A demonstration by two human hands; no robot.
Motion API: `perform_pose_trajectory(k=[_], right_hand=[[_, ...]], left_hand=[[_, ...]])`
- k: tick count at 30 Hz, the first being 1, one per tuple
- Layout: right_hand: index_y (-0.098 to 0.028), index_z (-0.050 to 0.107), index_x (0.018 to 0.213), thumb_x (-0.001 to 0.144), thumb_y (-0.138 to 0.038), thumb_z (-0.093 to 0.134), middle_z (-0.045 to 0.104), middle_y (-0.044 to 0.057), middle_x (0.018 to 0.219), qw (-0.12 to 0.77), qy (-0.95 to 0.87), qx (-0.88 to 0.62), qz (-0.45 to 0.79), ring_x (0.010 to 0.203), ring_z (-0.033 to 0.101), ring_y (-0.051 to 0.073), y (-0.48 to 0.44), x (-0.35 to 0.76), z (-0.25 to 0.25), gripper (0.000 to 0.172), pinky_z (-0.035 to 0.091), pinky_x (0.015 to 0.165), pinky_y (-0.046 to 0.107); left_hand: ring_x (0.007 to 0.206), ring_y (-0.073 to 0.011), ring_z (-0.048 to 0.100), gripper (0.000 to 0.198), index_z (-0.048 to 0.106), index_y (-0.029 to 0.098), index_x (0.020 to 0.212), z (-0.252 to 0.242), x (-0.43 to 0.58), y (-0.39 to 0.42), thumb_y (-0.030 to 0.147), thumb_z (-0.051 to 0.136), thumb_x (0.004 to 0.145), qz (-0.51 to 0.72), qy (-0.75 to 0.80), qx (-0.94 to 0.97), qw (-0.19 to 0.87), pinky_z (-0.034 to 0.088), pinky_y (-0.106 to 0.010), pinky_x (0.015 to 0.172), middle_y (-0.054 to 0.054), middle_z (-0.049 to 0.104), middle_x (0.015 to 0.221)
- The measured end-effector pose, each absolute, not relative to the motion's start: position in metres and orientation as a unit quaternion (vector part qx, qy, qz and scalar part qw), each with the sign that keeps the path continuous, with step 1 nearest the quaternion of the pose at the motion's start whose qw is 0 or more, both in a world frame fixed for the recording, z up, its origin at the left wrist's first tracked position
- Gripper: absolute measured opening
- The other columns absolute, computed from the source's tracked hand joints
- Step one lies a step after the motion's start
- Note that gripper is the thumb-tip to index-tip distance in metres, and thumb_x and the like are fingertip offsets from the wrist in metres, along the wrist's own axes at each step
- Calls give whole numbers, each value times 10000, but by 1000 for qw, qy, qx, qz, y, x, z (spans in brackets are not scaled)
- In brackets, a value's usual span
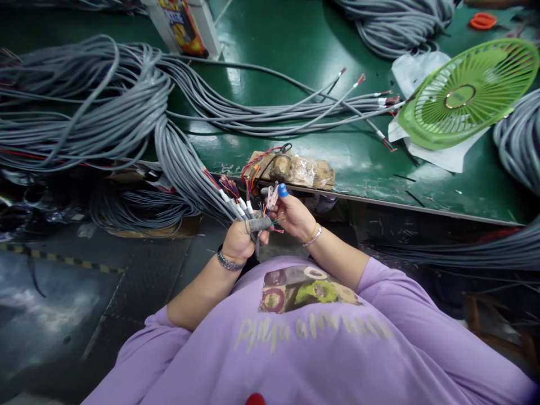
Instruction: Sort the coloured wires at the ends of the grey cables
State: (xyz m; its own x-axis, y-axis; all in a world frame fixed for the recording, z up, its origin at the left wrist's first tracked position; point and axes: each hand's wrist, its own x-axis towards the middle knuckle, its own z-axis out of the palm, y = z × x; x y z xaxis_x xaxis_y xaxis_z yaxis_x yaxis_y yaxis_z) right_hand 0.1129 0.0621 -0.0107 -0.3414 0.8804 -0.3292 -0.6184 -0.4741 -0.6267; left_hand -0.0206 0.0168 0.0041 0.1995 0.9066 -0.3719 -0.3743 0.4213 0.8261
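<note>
Left hand (pixel 238 241) clamps the grey cable bundle (pixel 228 197) just off the green table (pixel 363 163) edge, right hand (pixel 292 216) pinches its coloured wire ends (pixel 270 220); best to grip the bundle firmly and separate one strand at a time.

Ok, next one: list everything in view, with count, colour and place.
grey sheathed cable bundles: several, grey, across the table and off its left edge
green-topped work table: one, dark green, ahead
round plastic fan grille: one, light green, table's right
white plastic sheet: one, white, under the grille
small round orange lid: one, orange, far right
tape-wrapped block: one, brown, table's near edge
printed carton: one, red and yellow, far edge
stripped grey cable ends: one bunch, multicoloured wires, in both hands
left hand: one, grip shut on the cable ends
right hand: one, blue fingertip cap, grip pinching their wires
purple T-shirt: one, purple, bottom
</note>
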Motion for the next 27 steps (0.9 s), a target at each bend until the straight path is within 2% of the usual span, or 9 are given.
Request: perform_pose_trajectory(k=[8,11,15,22,27], right_hand=[[-161,626,737,699,-613,751,529,-35,602,492,-172,-336,785,548,425,71,64,108,-13,471,379,533,210],[-163,634,773,710,-594,753,542,-35,619,492,-164,-327,790,556,430,71,62,109,-13,451,380,545,208],[-191,640,846,766,-655,662,612,-8,690,465,-159,-330,806,584,478,97,61,112,-11,471,385,537,218],[-191,637,815,788,-715,575,652,23,754,416,-155,-308,841,580,490,105,60,119,-6,529,407,523,217],[-177,659,815,824,-567,623,659,28,770,414,-169,-325,833,588,485,94,60,121,-1,392,400,521,204]], left_hand=[[336,-78,453,197,578,167,600,-2,-20,15,235,762,583,458,446,292,711,381,-221,378,25,567,447],[330,-77,446,205,571,167,597,-2,-20,14,238,762,579,458,449,292,710,382,-223,375,30,558,443],[323,-78,439,216,572,161,572,4,-18,12,261,764,576,462,454,302,700,374,-222,373,34,516,403],[322,-92,464,285,541,166,517,12,-13,-1,303,786,565,489,466,307,670,389,-222,379,20,515,377],[338,-87,471,266,551,168,534,9,-10,-4,298,777,585,523,480,300,638,398,-217,389,34,511,393]])
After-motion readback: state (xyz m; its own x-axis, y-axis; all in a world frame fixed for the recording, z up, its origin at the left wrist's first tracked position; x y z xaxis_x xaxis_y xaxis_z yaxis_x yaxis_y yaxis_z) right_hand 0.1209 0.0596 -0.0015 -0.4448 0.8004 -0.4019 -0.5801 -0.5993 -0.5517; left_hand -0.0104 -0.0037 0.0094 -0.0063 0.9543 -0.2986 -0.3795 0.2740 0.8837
